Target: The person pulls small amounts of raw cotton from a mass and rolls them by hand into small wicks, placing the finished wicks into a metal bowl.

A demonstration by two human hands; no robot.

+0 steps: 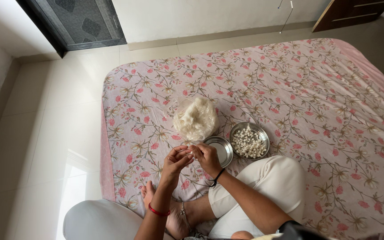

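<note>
Left hand: left hand (175, 161) pinched on a small white tuft of cotton (191, 151).
Right hand: right hand (207, 156) pinching the same tuft.
Supply: clear bag of white raw cotton (196, 118), on the pink floral sheet (325, 98), largely full.
Done: round steel bowl (238, 130) holds many small white rolled pieces (249, 143).
Empty: flat round steel lid (224, 150).
Unclear: tuft's shape; fingertips overlap.

Both forearms reach forward, hands meeting in front of crossed legs. Left hand (175, 161) raised, fingers curled, fingertips pinched toward right hand (206, 156). Right hand fingers bent, pinching too. Band on each wrist
</note>
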